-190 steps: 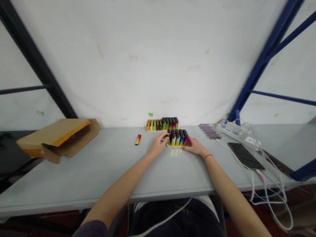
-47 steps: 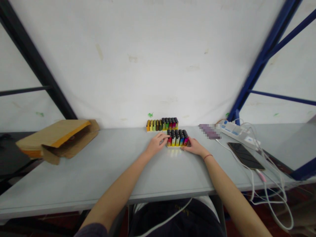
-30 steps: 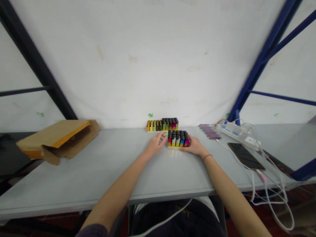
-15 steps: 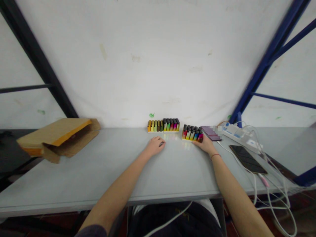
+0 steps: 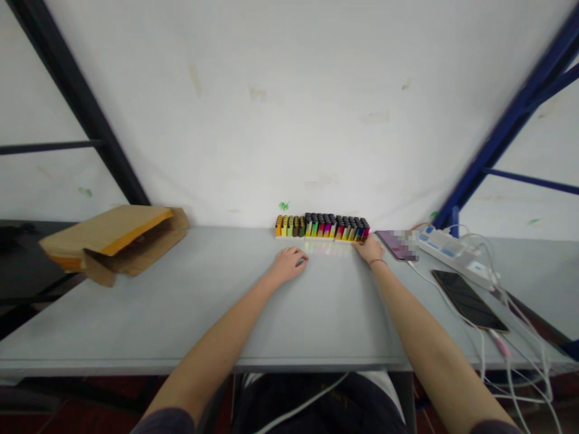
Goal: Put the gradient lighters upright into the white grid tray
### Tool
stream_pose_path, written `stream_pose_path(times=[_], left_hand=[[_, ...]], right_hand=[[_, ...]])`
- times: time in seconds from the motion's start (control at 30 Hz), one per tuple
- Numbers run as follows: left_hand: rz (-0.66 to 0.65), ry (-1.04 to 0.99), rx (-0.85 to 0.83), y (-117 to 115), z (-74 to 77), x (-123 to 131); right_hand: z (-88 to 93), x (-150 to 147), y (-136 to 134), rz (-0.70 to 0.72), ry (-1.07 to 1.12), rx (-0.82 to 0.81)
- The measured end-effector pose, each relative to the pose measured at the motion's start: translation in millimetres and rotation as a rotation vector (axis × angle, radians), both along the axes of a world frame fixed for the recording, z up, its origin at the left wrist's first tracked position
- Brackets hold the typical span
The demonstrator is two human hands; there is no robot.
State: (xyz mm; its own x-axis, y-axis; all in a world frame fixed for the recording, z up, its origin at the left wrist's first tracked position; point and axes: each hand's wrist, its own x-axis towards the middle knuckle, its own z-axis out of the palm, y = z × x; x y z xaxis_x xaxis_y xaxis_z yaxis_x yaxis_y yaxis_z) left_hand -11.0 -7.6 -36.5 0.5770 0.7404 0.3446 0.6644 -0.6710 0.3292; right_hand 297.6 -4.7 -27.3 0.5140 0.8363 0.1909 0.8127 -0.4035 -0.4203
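Black-topped lighters (image 5: 351,231) stand upright in a low white tray, right of centre in the frame near the wall (image 5: 235,120). The right hand (image 5: 371,248) grips their right end, thumb low in front and fingers around the side. Just left, apparently end to end, sit a middle set (image 5: 320,226) and a yellow-to-dark-green set (image 5: 289,227). A hard push could shove these neighbours askew; because the trays look shallow, a jolt might topple lighters.

Below them, the left hand (image 5: 289,264) rests curled on the table (image 5: 203,319); whether its dark patch is a held thing or shadow, I cannot tell. A purple phone (image 5: 392,244) lies just beside the right hand, so a sideways slip could knock it. White cables (image 5: 482,355) trail lower right; a brown paper package (image 5: 106,232) lies left.
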Motion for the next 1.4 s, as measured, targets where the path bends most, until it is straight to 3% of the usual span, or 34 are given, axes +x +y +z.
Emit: stream_pose_path(times=[0.17, 0.53, 0.7, 0.9, 1.03, 1.4], left_hand=[[0.013, -0.040, -0.004, -1, -2.2, 1], [0.023, -0.002, -0.005, -2, 0.1, 1], [0.007, 0.037, 0.006, -10, 0.0, 5], [-0.052, 0.052, -0.016, -9, -3.0, 8], [-0.059, 0.109, -0.040, -7, -1.7, 7], [-0.053, 0.172, -0.067, -6, 0.5, 7]], right_hand=[[4.7, 0, 9, -0.042, 0.000, -0.033], [8.5, -12, 7, -0.089, 0.186, 0.090], [-0.6, -29, -20, 0.103, 0.162, 0.197], [-10.6, -81, -49, 0.527, -0.100, 0.049], [-8.6, -95, -54, 0.535, -0.180, 0.053], [-6.2, -85, -60, 0.591, -0.169, -0.012]])
